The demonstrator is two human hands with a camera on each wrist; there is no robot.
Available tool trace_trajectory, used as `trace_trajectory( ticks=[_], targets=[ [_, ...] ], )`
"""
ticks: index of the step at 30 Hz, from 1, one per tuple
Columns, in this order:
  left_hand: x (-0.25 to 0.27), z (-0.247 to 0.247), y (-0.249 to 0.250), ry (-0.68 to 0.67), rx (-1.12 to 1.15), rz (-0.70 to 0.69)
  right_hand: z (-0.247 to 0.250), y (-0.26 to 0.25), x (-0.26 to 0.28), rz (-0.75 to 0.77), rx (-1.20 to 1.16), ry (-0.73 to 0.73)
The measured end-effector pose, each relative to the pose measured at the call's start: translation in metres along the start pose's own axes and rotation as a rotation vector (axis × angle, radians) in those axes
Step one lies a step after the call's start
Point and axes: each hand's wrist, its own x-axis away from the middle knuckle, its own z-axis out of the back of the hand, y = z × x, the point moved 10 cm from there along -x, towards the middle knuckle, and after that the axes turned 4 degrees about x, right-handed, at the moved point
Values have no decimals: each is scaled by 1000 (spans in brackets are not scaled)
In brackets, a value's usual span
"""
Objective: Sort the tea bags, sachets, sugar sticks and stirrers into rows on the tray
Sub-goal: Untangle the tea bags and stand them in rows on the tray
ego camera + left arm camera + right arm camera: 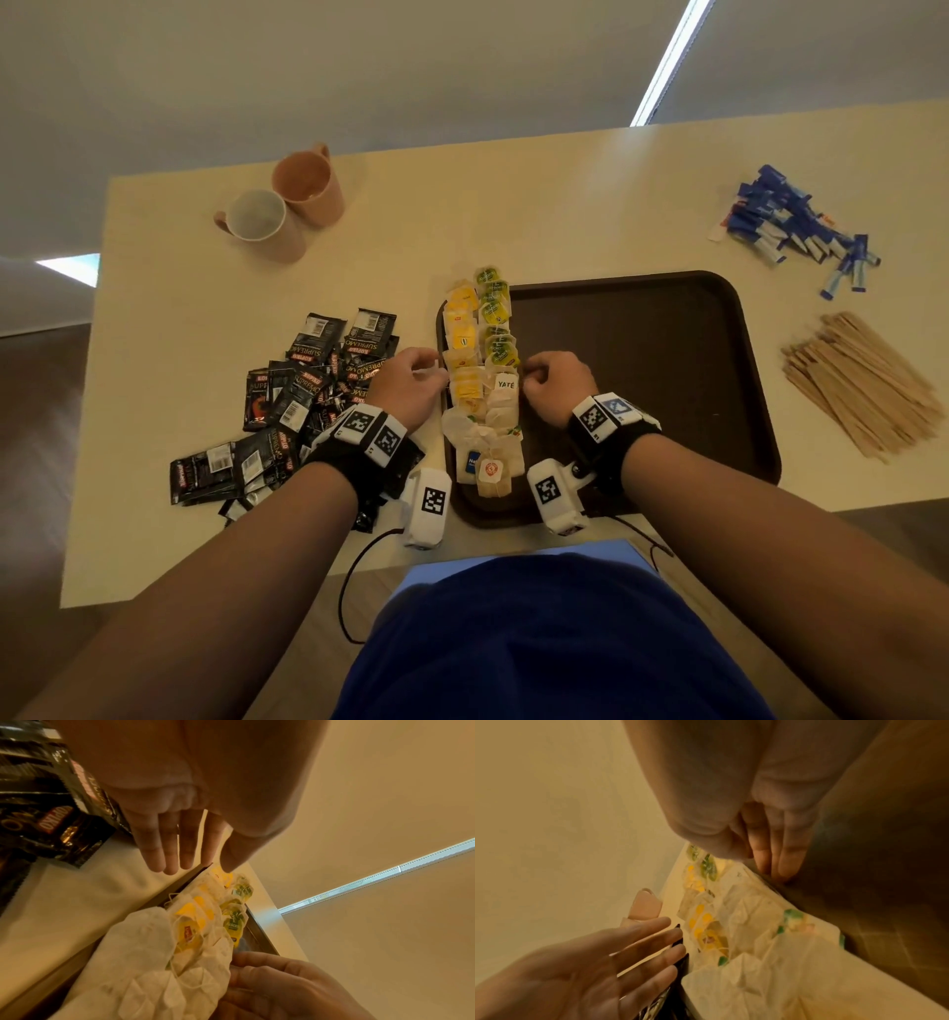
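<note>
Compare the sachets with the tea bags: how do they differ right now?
The sachets are black and lie in a loose pile on the table, left of the tray. The tea bags are pale, with yellow or green tags, lined up inside the tray. Both are flat packets.

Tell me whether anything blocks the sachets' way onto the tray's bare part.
Yes: the tea bags fill the tray's left edge, and both hands, left hand and right hand, flank them, between the sachets and the bare part.

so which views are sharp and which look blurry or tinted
Head view: sharp, evenly lit, edges bowed by the wide lens, dark brown plastic tray clear. Left wrist view: warm orange tint, left hand soft. Right wrist view: blurriest, paper tea bags smeared.
</note>
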Motion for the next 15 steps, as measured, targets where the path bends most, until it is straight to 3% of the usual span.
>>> trace_trajectory(
  ticks=[2,6,11,15],
  targets=[
    [0,-1,6,-15,13,-12,9,-1,-2,-11,-36,50],
    [-1,-11,17,-87,49,-44,2,-15,-7,39,-69,-22],
    [-6,-5,24,-40,79,-53,21,-17,-17,-12,-59,36],
    [-14,-6,25,-70,66,-34,26,-39,-37,52,-112,-3]
  ],
)
